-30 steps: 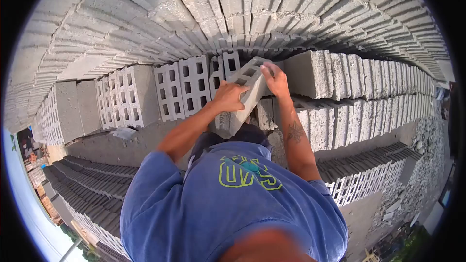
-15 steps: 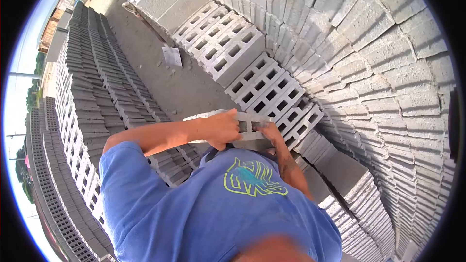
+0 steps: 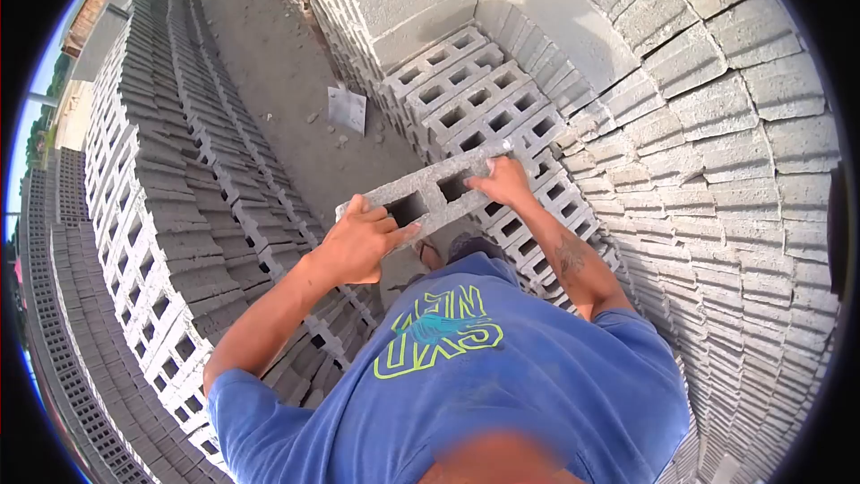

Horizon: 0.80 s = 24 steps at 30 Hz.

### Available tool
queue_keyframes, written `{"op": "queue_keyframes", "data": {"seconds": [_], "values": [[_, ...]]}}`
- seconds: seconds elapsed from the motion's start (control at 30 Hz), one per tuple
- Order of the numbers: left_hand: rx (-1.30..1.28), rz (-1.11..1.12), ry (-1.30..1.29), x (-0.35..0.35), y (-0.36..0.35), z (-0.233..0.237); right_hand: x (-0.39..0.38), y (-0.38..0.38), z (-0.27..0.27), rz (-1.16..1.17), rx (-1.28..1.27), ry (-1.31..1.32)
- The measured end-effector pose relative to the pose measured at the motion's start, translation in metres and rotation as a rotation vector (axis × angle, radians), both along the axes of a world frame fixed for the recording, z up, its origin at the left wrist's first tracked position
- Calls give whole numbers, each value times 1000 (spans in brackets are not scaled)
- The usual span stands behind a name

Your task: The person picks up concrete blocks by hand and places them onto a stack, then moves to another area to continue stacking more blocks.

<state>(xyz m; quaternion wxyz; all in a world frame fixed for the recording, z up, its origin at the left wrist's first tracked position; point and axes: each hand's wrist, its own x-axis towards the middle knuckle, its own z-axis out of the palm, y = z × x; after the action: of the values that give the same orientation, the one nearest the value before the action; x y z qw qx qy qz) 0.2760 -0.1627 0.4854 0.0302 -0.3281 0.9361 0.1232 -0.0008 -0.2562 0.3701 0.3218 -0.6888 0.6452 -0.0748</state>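
Note:
I hold a grey hollow concrete block (image 3: 434, 201) in front of my body, its open cells facing up toward me and its right end farther away than its left. My left hand (image 3: 360, 240) is closed around the left end, its fingers over the edge near one cell. At the opposite end, my right hand (image 3: 504, 182) grips the block with its thumb at the other cell. Just beyond and below my right hand are stacked hollow blocks (image 3: 468, 108) with their cells showing.
A tall wall of stacked blocks (image 3: 717, 125) rises on the right. Long rows of blocks (image 3: 193, 179) run along the left. Between them lies a dirt path (image 3: 269, 72) with a pale flat piece (image 3: 347, 109) and small rubble. A foot (image 3: 431, 255) shows below the block.
The block has come out from close against my body and now slants, right end farther away. My left hand has moved left and my right hand forward; both still hold it.

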Motion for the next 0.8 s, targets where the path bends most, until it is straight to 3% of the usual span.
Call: {"op": "queue_keyframes", "data": {"seconds": [0.23, 0.33, 0.43, 0.6, 0.8], "values": [[-130, 221, 66, 34, -89, -37, 52, -169, 30, 255, -283, 210], [-200, 272, 148, 36, -152, -66, 63, -237, 34, 255, -226, 249], [-226, 271, 166, 31, -225, -97, 56, -312, 3, 250, -349, 271], [-190, 237, 169, 23, -331, -144, 45, -408, -22, 211, -234, 315], [-165, 235, 183, 15, -394, -198, 36, -471, -85, 234, -255, 410]]}}
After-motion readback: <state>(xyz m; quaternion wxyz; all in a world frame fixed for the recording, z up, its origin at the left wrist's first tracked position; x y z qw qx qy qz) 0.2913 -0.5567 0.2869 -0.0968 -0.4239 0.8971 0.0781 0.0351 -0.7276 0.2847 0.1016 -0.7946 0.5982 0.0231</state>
